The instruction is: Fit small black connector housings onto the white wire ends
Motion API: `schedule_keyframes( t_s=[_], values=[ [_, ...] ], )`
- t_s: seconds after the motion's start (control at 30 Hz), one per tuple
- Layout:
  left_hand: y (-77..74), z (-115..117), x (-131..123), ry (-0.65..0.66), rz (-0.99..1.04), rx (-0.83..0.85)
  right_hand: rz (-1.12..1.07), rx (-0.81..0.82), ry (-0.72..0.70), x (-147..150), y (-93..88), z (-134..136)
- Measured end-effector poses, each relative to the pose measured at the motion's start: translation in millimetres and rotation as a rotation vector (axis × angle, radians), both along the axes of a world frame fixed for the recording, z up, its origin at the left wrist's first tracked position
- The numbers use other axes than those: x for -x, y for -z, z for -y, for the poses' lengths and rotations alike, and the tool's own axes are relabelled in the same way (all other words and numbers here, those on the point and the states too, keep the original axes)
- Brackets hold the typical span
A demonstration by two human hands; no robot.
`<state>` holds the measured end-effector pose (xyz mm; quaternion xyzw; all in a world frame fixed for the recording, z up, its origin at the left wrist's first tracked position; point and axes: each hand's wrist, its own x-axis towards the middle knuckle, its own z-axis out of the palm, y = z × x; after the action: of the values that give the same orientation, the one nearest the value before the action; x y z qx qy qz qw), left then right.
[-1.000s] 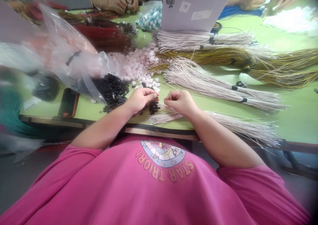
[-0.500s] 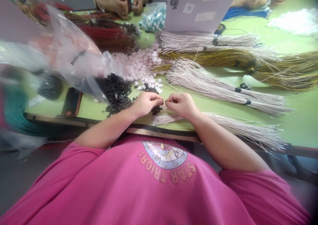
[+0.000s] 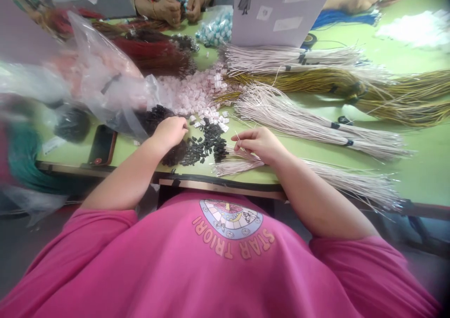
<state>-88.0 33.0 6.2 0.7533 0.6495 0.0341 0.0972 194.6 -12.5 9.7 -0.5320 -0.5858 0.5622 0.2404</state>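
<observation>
My left hand (image 3: 171, 131) is over the heap of small black connector housings (image 3: 202, 147), its fingers curled together. I cannot make out whether anything is between its fingertips. My right hand (image 3: 258, 144) pinches a thin white wire (image 3: 236, 135), whose tip sticks up past the fingers. Below and beside that hand lies a bundle of white wires (image 3: 239, 167), its tips close to the black housings. Small white-pink connector housings (image 3: 200, 93) are heaped just beyond my left hand.
More white wire bundles (image 3: 298, 116) and a yellow-brown bundle (image 3: 316, 81) lie to the right. At left are a clear plastic bag (image 3: 112, 84) and a phone (image 3: 102, 144). A purple partition (image 3: 270, 13) stands at the back. Across the table, a co-worker's hands (image 3: 181, 9) hold blue-white parts.
My left hand has moved left, away from my right hand, to the black housings. My right hand has stayed nearly in place, its fingers a little looser around the white wire.
</observation>
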Motion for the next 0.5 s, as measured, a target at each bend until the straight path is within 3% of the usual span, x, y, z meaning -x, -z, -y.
schedule_keyframes(
  t_s=[0.1, 0.2, 0.37, 0.5],
  values=[
    [2.8, 1.8, -5.0, 0.017, -0.016, -0.004, -0.026, 0.008, -0.006, 1.1, 2.8, 0.0],
    [-6.4, 9.5, -13.3, 0.080, 0.054, 0.008, -0.027, -0.005, -0.014, 1.9, 4.5, 0.3],
    [-31.1, 34.9, -47.5, 0.192, 0.456, 0.170, -0.086, 0.038, -0.004, 3.7, 3.7, 2.2],
    [-29.6, 43.6, -77.3, 0.233, 0.827, 0.334, -0.087, 0.054, -0.022, 3.8, 2.0, 2.9]
  ],
)
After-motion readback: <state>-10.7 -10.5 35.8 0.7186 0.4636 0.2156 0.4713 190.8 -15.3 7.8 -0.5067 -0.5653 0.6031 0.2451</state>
